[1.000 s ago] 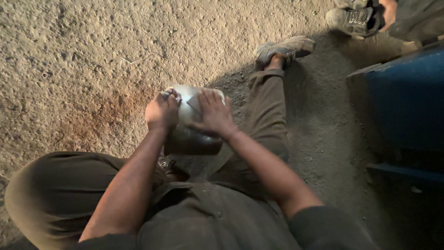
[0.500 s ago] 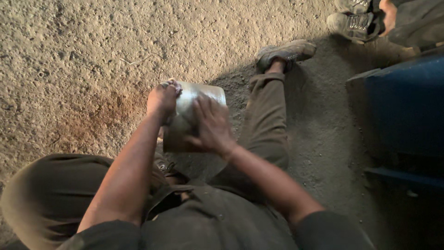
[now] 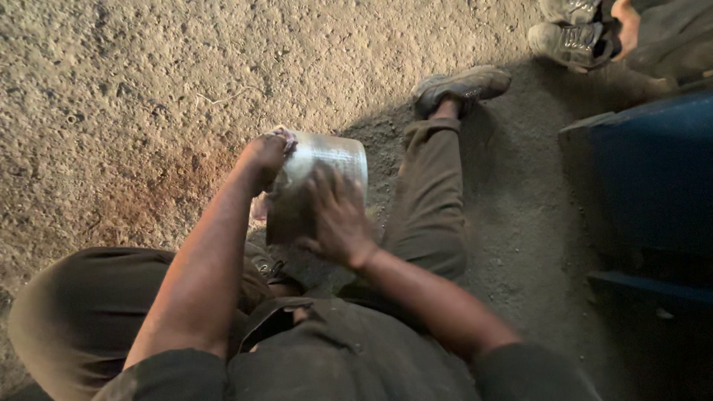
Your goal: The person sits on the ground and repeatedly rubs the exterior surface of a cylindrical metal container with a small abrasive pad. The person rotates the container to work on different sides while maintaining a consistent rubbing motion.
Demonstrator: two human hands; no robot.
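My left hand is closed over the far rim of a shiny metal pot, a bit of pinkish cloth showing under its fingers. My right hand lies spread flat against the near side of the pot, fingers loose, steadying more than gripping. The pot hangs tilted between both hands, above my lap and the gritty floor.

With only an open palm on that slick wall, I judge it could twist out and drop onto my outstretched leg, to the right of my right hand. I cannot see inside the pot.
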